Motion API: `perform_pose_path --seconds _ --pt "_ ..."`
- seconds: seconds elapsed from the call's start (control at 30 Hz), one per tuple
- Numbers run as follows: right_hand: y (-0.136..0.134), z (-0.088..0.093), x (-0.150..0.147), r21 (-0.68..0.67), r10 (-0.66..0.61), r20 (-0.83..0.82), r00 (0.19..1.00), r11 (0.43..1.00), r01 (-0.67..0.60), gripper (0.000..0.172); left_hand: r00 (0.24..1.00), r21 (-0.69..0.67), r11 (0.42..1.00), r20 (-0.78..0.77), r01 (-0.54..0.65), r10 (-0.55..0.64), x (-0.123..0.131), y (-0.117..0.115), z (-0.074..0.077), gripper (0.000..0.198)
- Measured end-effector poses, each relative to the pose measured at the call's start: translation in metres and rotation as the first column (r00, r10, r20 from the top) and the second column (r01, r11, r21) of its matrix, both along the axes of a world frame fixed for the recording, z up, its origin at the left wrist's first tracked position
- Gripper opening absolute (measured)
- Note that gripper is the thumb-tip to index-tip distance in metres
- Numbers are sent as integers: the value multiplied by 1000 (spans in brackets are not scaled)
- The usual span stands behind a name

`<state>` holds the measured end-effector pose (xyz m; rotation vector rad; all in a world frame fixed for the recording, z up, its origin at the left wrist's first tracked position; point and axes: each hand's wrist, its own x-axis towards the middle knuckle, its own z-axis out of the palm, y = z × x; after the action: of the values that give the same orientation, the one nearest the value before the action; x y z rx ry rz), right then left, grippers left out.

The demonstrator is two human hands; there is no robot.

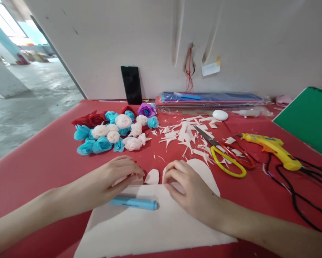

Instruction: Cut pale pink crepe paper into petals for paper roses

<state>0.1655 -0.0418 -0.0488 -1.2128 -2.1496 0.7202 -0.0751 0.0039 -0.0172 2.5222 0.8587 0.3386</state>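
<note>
A pale sheet (150,229) of paper or thin foam lies before me on the red tabletop. A capped light-blue marker (135,203) rests on it, just below my left hand (119,175). The fingers of that hand are curled round the edge of a pale cut piece, mostly hidden under them. My right hand (184,184) bends its fingers and thumb together at another pale piece, partly covered. Between the hands a small petal-shaped piece (152,176) lies flat. Behind my right hand is a larger rounded pale piece (203,173).
Crepe-paper flowers (112,132) in blue, white, red and purple fill the back left. Pale scraps (184,132) lie around scissors (222,152). A yellow glue gun (270,147) with black cords is at right, near a green board (308,122). A phone (131,85) leans on the wall.
</note>
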Motion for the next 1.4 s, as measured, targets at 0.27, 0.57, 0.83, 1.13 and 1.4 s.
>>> perform_pose_path --seconds 0.27,0.57,0.83,1.13,1.4 --pt "0 0 1 6 6 -5 1000 1000 -6 12 999 14 1000 25 -21 21 18 9 -3 37" --pt "1 0 0 -5 12 -12 1000 1000 -12 12 999 -20 1000 31 -13 13 29 22 -12 24" --pt "0 2 1 -4 10 -22 1000 1000 -10 12 998 -26 998 -25 -52 51 40 25 -11 16" --pt "1 0 1 -11 9 -35 999 1000 -10 12 992 -90 990 -82 -108 101 42 17 -4 11" --pt "0 0 2 -12 11 -49 999 1000 -12 13 992 -135 985 -65 -112 104 41 16 -3 17"
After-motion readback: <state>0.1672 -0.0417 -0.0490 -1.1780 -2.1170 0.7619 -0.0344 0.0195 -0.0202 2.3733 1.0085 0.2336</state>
